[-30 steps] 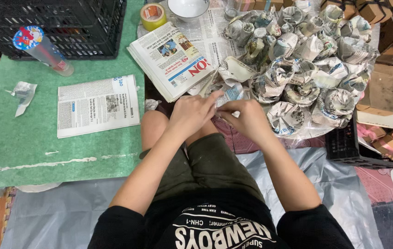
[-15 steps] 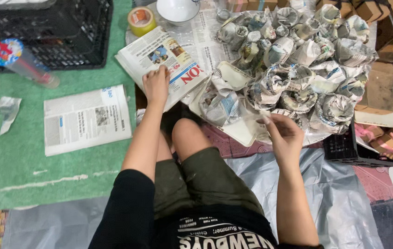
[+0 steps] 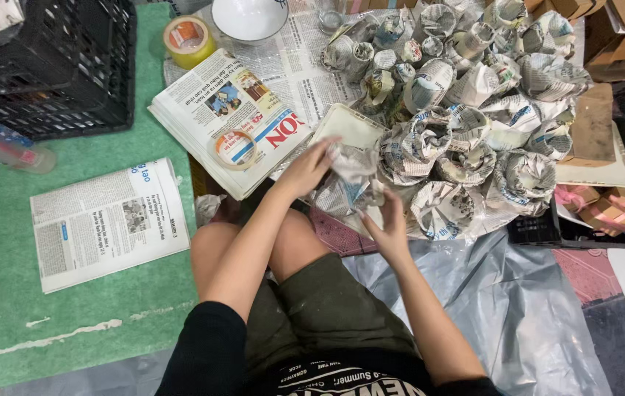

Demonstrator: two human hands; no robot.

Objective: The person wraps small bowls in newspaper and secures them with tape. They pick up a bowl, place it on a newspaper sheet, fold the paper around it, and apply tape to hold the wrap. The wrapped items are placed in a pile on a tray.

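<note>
In the head view, a floor is seen from above, covered on the left by a green mat [image 3: 70, 323] and on the lower right by a grey plastic sheet [image 3: 525, 308]. A person is seated on it with bare knees drawn up.

A crumpled newspaper bundle [image 3: 355, 167] is held between the two hands, just in front of the knees and at the near edge of a large heap of newspaper-wrapped bundles [image 3: 473, 110]. The left hand [image 3: 306, 167] is pressed to the bundle's left side with its fingers closed on the paper; the right hand [image 3: 387, 226] is set under and beside it, fingers curled up against it.

A folded stack of newspapers [image 3: 235, 121] lies just left of the hands, and a roll of clear tape [image 3: 235, 149] rests on it. A single folded sheet [image 3: 107, 224] lies apart on the mat. Farther back, a yellow tape roll [image 3: 188, 40] and a white bowl [image 3: 250, 18] are seen — the bowl on spread newsprint. A black plastic crate [image 3: 56, 66] occupies the upper left corner, with a plastic bottle [image 3: 1, 143] lying beside it. On the right, a black tray [image 3: 583, 220] with small pink boxes is set — cardboard boxes [image 3: 620, 29] are stacked behind it.
</note>
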